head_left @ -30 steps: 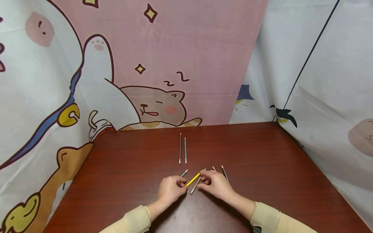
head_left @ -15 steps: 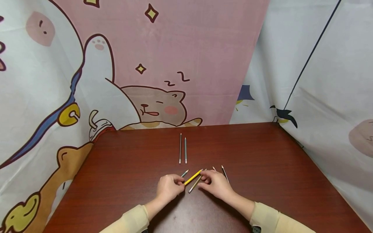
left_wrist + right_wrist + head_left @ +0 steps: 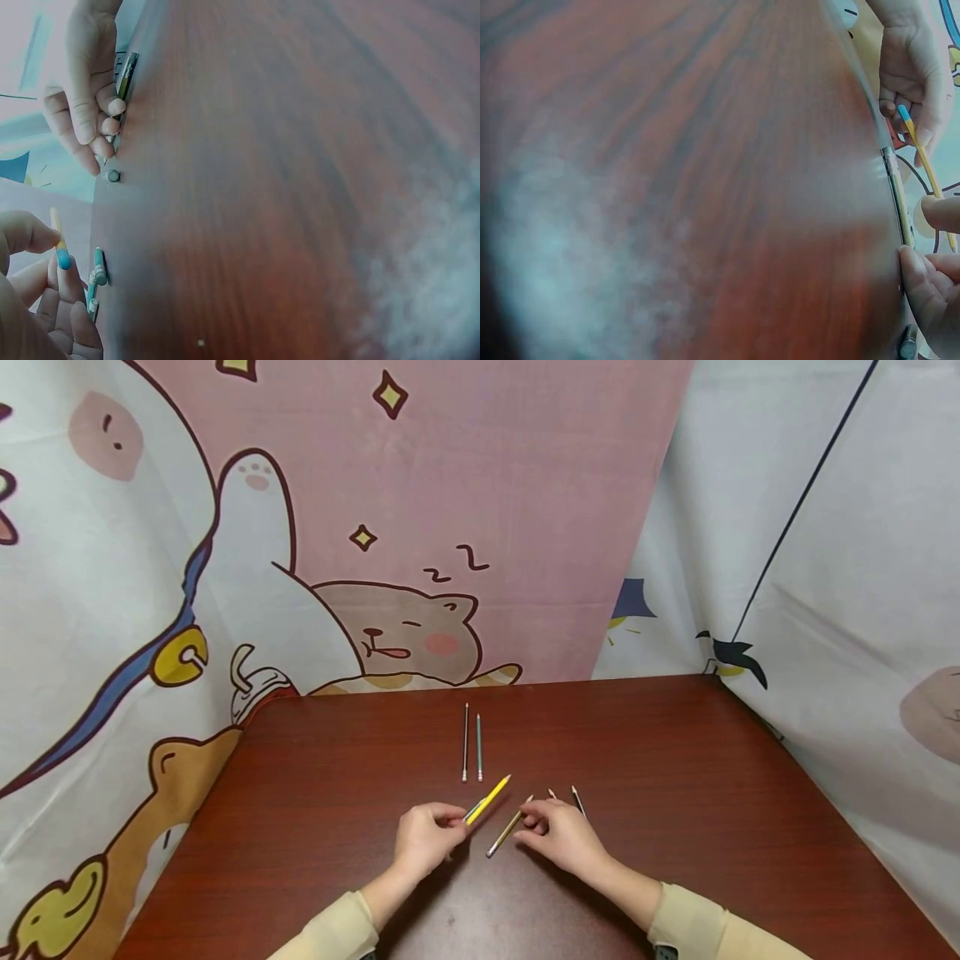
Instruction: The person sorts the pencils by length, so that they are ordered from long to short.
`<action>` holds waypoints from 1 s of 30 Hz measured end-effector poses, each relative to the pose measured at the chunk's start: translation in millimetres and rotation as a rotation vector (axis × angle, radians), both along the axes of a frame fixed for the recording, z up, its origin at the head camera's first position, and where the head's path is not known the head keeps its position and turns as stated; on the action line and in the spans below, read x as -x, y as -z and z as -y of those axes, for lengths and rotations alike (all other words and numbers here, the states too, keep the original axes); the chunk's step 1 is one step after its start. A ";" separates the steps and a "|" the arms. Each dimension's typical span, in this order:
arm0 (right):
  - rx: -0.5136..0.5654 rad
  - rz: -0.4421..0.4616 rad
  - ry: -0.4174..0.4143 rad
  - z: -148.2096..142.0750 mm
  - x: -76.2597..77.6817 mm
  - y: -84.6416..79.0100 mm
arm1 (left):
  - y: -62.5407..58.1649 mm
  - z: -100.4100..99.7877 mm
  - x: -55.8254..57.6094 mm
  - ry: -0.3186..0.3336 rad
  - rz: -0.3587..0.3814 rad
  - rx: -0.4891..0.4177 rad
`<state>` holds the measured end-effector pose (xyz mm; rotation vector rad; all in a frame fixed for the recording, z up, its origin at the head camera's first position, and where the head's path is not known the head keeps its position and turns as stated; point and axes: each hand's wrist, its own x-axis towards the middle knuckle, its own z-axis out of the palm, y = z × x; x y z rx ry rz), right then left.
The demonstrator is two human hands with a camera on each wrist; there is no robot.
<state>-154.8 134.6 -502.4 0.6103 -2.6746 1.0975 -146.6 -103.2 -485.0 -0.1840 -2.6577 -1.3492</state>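
Between thumb and fingers, my left hand [image 3: 427,842] pinches a yellow pencil [image 3: 491,797] near its blue end [image 3: 64,261]. Its sharpened tip points up and away to the right, raised over the table. A teal pencil [image 3: 470,812] lies partly hidden behind that hand. My right hand [image 3: 564,837] is low at the table, thumb and index finger apart, with nothing gripped. Its fingertips are right beside a gold pencil [image 3: 504,832] lying slantwise; the right wrist view also shows this gold pencil [image 3: 897,196]. A dark pencil [image 3: 578,800] and another pencil's tip [image 3: 551,793] show behind the right hand.
Farther back on the red-brown table [image 3: 337,777], a dark pencil [image 3: 466,743] and a green pencil [image 3: 480,747] lie side by side, tips pointing away. A cartoon-printed cloth [image 3: 487,468] hangs behind the table's back edge, with more cloth at both sides.
My left hand has moved slightly left and up with the yellow pencil, whose tip has swung away from the right hand. The right hand stays nearly in place.
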 end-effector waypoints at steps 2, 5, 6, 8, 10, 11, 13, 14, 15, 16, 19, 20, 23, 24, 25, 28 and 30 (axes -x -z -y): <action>-0.009 0.000 0.000 -1.3 -0.8 -0.6 | 0.4 -0.2 0.3 0.001 0.007 -0.018; -0.031 0.017 0.003 -2.2 -1.6 -2.2 | 1.0 0.3 1.0 0.001 0.019 -0.054; -0.040 0.023 0.005 -2.5 -1.4 -2.5 | 1.3 0.6 1.6 0.001 0.024 -0.069; -0.062 0.028 0.008 -2.0 -0.5 -3.4 | 1.3 1.2 2.8 -0.005 0.038 -0.099; -0.083 0.020 0.008 -1.2 0.9 -3.9 | 1.2 1.7 4.2 -0.013 0.048 -0.127; -0.093 0.012 0.007 -0.7 1.9 -3.7 | 1.2 1.9 4.8 -0.019 0.055 -0.140; -0.110 -0.007 0.006 0.9 3.7 -3.6 | 1.1 2.0 5.8 -0.029 0.075 -0.178; -0.114 -0.015 0.003 1.7 4.6 -3.4 | 1.3 2.0 6.3 -0.033 0.089 -0.203; -0.121 -0.021 0.003 2.7 5.3 -3.0 | 1.6 1.9 6.7 -0.038 0.102 -0.226; -0.126 -0.024 0.005 3.7 6.0 -2.5 | 2.0 1.7 7.0 -0.041 0.119 -0.254; -0.153 -0.023 0.016 6.9 7.0 -2.0 | 3.0 1.2 7.9 -0.048 0.160 -0.331; -0.167 -0.022 0.021 8.0 7.4 -1.7 | 3.3 1.0 8.3 -0.050 0.168 -0.353; -0.203 -0.023 0.034 11.0 8.6 -0.9 | 4.2 0.5 9.5 -0.060 0.178 -0.394; -0.214 -0.025 0.036 12.1 9.2 -0.5 | 4.5 0.4 10.0 -0.064 0.181 -0.404; -0.221 -0.031 0.037 13.0 9.8 -0.1 | 4.7 0.4 10.3 -0.068 0.185 -0.415; -0.236 -0.038 0.035 15.9 10.9 0.1 | 5.1 0.3 10.7 -0.077 0.195 -0.435; -0.247 -0.043 0.033 17.9 11.2 -0.5 | 5.4 0.2 10.5 -0.079 0.196 -0.438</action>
